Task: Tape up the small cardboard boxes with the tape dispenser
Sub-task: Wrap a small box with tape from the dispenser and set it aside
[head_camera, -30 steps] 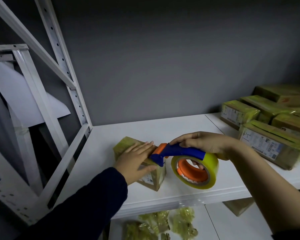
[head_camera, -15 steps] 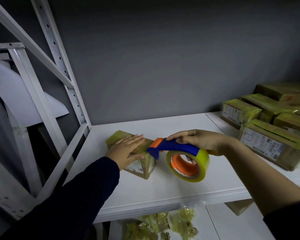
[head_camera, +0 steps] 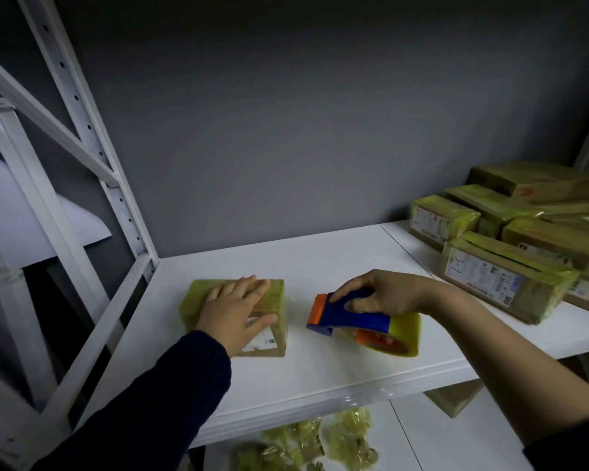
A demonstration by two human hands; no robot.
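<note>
At centre frame my flat left hand [head_camera: 236, 309] presses the small box [head_camera: 269, 294], right hand [head_camera: 385, 295] gripping the tape dispenser [head_camera: 354, 321] just beside it; slack pressure risks crooked tape.

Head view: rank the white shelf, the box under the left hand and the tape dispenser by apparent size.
1. white shelf, by far the largest.
2. box and tape dispenser: they look about alike, so left unranked.
</note>
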